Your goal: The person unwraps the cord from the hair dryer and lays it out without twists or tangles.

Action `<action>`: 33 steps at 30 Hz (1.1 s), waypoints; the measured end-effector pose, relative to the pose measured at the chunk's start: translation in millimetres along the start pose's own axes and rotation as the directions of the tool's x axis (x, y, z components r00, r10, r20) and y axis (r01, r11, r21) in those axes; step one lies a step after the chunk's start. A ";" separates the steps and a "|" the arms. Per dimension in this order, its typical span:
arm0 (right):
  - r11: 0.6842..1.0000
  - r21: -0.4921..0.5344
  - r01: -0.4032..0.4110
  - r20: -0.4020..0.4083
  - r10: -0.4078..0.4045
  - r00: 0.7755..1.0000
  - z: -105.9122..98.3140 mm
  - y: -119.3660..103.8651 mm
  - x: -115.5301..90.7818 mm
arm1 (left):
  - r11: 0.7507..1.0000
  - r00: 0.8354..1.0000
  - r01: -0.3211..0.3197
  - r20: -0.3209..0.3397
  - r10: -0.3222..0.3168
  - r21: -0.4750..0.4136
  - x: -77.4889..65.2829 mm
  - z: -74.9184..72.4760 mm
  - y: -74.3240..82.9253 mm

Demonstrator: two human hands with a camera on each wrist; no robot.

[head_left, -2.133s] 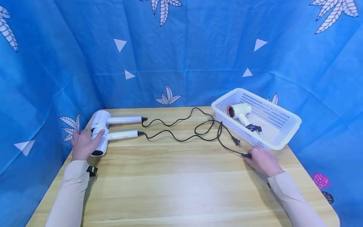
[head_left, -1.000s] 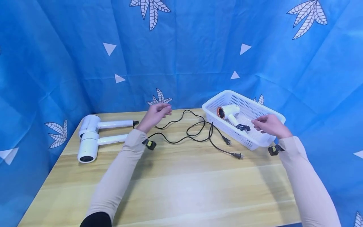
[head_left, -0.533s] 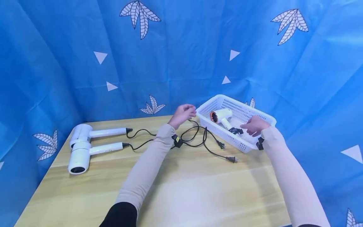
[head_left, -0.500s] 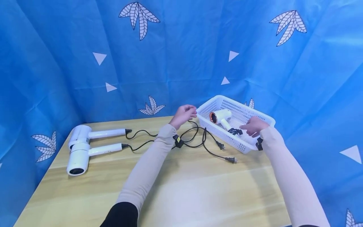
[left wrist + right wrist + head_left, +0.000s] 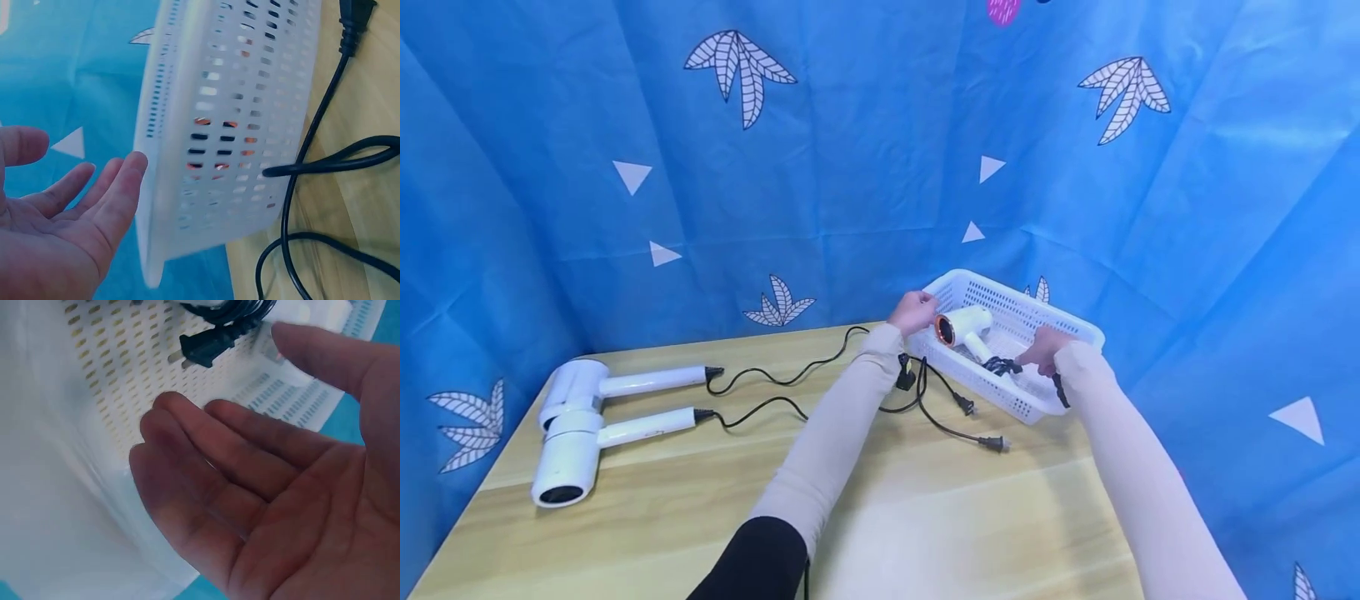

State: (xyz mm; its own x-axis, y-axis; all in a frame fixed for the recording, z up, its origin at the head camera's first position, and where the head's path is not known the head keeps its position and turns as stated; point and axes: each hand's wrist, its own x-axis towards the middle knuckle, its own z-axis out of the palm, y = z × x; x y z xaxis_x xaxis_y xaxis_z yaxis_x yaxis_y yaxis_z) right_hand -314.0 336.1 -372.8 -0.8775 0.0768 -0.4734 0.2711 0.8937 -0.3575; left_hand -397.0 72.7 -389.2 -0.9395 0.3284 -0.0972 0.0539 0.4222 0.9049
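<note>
A white plastic basket (image 5: pixel 973 377) stands at the back right of the table. Inside it lies a small white hair dryer (image 5: pixel 974 320) with a copper-coloured ring and a bundled black cord (image 5: pixel 1000 366). My left hand (image 5: pixel 913 312) is at the basket's left end; in the left wrist view its fingers (image 5: pixel 119 200) are spread beside the rim, at or very near it, holding nothing. My right hand (image 5: pixel 1043 348) reaches into the basket near the cord. The right wrist view shows its palm and relaxed fingers (image 5: pixel 237 462) apart from the cord's plug (image 5: pixel 203 347).
Two larger white hair dryers, the rear one (image 5: pixel 574 387) and the front one (image 5: pixel 567 458), lie together at the table's left. Their black cords run right, partly behind my left arm, to two plugs in front of the basket, one plug (image 5: pixel 964 404) nearer it. A blue curtain (image 5: pixel 850 167) surrounds the table.
My left hand has left the two larger hair dryers and moved right to the basket. My right hand has let go of a plug and moved into the basket. The head view has shifted.
</note>
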 end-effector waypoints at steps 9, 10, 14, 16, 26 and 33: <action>0.976 -0.215 -0.020 0.094 0.041 0.995 20.8 -30.8 -15.1 | 0.940 0.999 -0.011 0.034 0.000 0.340 18.4 33.5 -12.6; 0.972 -0.237 -0.014 0.104 0.039 0.994 23.7 -30.6 -11.0 | 0.930 0.999 -0.021 0.048 0.003 0.366 20.6 37.3 -14.0; 0.963 -0.269 0.012 0.115 0.019 0.993 37.0 -22.2 8.0 | 0.901 0.995 -0.046 0.100 0.003 0.431 30.1 51.4 -18.9; 0.966 -0.259 0.015 0.089 0.008 0.996 43.6 -16.2 15.4 | 0.896 0.995 -0.027 0.095 -0.017 0.443 33.6 56.8 -20.5; 0.978 -0.210 0.017 0.037 -0.010 0.999 52.7 -8.1 16.7 | 0.888 0.979 0.094 0.122 -0.165 0.451 40.0 63.2 -14.6; 0.991 -0.128 0.041 0.067 -0.032 0.997 37.4 1.0 24.7 | 0.862 0.972 0.080 0.151 -0.178 0.501 49.2 60.1 -7.9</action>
State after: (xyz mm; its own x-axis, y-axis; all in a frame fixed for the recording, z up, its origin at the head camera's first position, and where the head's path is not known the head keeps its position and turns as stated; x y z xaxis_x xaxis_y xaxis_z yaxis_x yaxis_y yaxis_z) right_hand -320.6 322.4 -414.9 -0.8572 0.0178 -0.5146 0.1823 0.9452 -0.2709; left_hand -423.4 136.3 -426.1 -0.8719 0.3722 -0.3182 0.1411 0.8133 0.5645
